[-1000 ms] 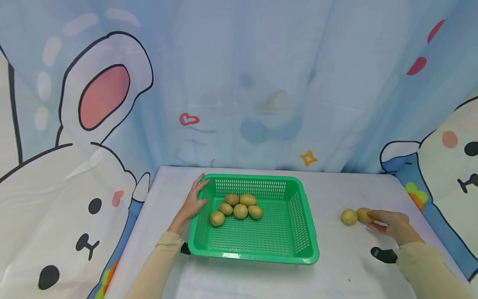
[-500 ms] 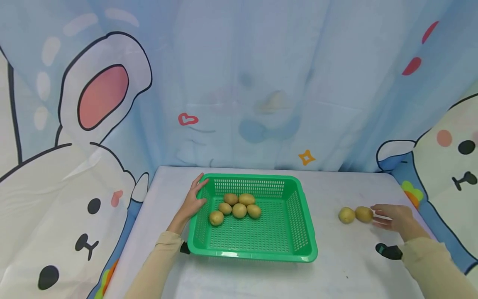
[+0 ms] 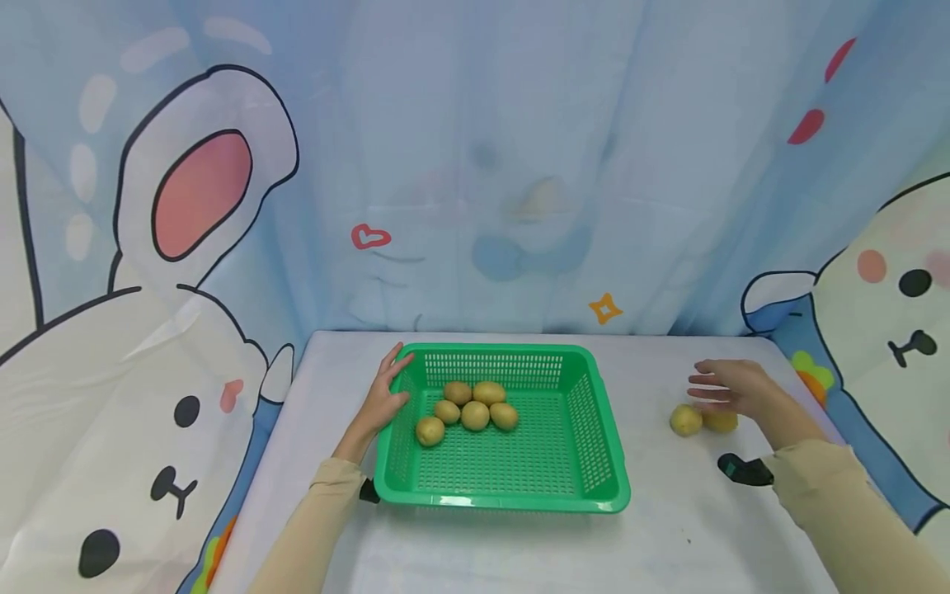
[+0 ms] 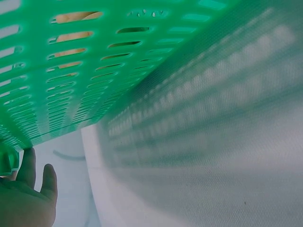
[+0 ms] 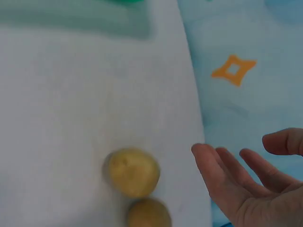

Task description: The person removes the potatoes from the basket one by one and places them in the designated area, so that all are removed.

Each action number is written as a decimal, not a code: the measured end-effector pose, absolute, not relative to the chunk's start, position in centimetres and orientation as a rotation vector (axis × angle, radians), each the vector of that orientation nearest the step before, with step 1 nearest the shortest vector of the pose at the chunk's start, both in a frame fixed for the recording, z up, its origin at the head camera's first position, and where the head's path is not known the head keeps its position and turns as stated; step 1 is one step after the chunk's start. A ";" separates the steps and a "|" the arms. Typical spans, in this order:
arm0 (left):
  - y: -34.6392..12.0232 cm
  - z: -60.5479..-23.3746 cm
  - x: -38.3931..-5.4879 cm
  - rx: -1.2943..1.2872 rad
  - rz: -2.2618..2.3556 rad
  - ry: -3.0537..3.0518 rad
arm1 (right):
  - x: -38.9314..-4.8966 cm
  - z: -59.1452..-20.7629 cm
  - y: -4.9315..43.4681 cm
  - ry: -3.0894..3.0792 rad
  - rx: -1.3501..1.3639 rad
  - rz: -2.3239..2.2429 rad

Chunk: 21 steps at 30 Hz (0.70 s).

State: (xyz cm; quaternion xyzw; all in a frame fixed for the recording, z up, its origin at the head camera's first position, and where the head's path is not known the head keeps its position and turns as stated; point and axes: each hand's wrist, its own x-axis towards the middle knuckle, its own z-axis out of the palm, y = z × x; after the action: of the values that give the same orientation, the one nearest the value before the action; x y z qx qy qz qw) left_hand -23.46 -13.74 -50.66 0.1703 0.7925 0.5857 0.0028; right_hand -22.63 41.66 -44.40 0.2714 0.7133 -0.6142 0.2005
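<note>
A green plastic basket point(image 3: 519, 487) sits on the white table with several potatoes point(image 3: 475, 416) in its left half. At its left rim is my left hand point(image 3: 380, 404), touching the edge with spread, fairly straight fingers point(image 4: 48, 182); the rim hides part of the hand in the left wrist view. Two more potatoes lie side by side on the table to the right: a left one point(image 3: 686, 420) and a right one point(image 3: 720, 421). Over and just behind them hovers my right hand point(image 3: 735, 386), fingers loosely extended, holding nothing. It partly covers the right potato in the head view.
The white table point(image 3: 653, 528) ends at the back against a blue patterned curtain point(image 3: 460, 165). Curtain panels with cartoon animals flank both sides. Each wrist carries a dark camera mount, such as the right one point(image 3: 745, 470).
My right hand has let go of the right potato, drawn back to the right, then risen and moved left and away over the potatoes. My left hand stays at the basket rim.
</note>
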 end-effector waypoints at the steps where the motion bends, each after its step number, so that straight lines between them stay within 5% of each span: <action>1: -13.8 -51.1 -23.7 0.533 1.841 2.490 | -22.8 -44.2 40.9 1.990 0.705 -1.723; 12: -14.1 -53.9 -25.2 0.521 1.847 2.521 | -24.7 -42.1 30.7 2.100 0.176 -1.646; 21: -13.7 -50.1 -23.2 0.528 1.840 2.485 | -25.7 -42.8 24.6 2.085 0.065 -1.651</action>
State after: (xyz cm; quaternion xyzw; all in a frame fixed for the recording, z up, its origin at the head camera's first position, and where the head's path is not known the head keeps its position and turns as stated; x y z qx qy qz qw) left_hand -23.17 -13.74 -50.13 0.1684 0.7923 0.5865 0.0025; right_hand -25.66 24.56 -42.79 0.0236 0.7612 -0.6027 0.2383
